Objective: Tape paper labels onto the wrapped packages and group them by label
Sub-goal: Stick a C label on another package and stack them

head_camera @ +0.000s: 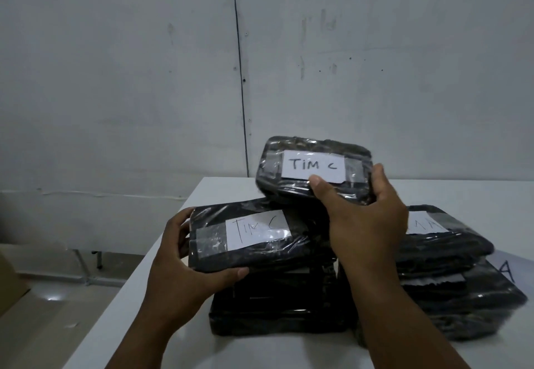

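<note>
Black wrapped package (315,170) in right hand (365,218) grip | left hand (179,261) grips second package (248,238)

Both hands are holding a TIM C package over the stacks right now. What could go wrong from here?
The right hand grips the raised package by one edge only; its slick wrap could slip. The left hand holds the other TIM C package tilted on the left stack, which may topple. Either could land on the neighbouring A-labelled stack, mixing groups.
</note>
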A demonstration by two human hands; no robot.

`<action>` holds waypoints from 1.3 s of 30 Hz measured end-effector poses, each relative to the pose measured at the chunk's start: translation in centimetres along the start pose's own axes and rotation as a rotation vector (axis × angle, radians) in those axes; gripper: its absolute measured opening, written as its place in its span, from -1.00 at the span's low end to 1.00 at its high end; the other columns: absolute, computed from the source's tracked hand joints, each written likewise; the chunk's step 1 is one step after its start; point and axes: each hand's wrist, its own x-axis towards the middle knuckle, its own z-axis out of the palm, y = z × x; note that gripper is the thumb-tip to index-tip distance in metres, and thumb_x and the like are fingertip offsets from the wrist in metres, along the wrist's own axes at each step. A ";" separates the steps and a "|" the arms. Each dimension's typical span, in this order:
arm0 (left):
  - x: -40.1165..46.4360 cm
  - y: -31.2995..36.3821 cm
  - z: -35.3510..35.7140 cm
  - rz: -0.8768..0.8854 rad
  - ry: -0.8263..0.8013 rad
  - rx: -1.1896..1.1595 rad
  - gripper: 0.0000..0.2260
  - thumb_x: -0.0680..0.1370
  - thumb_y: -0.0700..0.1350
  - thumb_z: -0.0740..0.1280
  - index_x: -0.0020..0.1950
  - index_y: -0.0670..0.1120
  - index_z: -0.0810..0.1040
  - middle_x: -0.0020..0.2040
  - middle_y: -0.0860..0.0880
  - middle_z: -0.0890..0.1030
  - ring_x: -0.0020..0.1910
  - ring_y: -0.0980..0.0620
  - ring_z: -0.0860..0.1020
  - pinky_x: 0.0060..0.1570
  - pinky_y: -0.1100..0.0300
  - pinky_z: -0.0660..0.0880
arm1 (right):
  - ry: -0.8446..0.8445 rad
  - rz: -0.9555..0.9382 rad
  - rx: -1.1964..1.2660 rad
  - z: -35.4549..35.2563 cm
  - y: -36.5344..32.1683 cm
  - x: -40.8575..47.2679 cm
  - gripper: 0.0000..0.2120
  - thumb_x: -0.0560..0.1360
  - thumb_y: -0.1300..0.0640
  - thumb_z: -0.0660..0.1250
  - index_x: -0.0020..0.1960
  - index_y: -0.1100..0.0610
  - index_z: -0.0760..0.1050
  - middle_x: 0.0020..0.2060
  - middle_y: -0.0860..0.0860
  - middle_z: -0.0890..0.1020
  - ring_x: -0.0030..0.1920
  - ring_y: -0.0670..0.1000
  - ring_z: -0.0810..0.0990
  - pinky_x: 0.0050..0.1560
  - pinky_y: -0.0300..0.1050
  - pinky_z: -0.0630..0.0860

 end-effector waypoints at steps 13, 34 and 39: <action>1.0 2.9 0.0 0.121 0.138 -0.154 0.00 0.05 -0.17 0.70 0.38 0.28 0.34 0.36 0.09 0.51 0.15 0.22 0.61 -0.16 0.41 0.59 | -0.147 -0.079 0.143 -0.3 -1.8 -0.1 0.05 0.23 -0.12 0.68 0.60 0.00 0.27 0.24 -0.27 0.57 0.15 -0.36 0.58 0.15 -0.41 0.53; 1.6 12.7 6.0 0.233 0.085 -0.202 0.03 0.01 -0.06 0.72 0.42 0.22 0.38 0.31 0.12 0.55 0.25 0.05 0.60 0.07 0.03 0.66 | -0.258 -0.076 0.071 -7.5 -6.2 3.1 -0.12 0.30 -0.32 0.56 0.49 -0.39 0.16 0.42 -0.25 0.42 0.39 -0.06 0.47 0.31 0.00 0.51; 2.7 16.3 9.1 0.214 -0.070 -0.184 0.09 0.05 -0.02 0.75 0.50 0.22 0.34 0.33 0.13 0.58 0.20 0.14 0.63 0.14 0.05 0.63 | -0.150 -0.124 0.093 -11.5 -7.2 4.8 -0.12 0.36 -0.23 0.57 0.54 -0.31 0.16 0.18 -0.42 0.45 0.25 -0.20 0.47 0.20 -0.27 0.42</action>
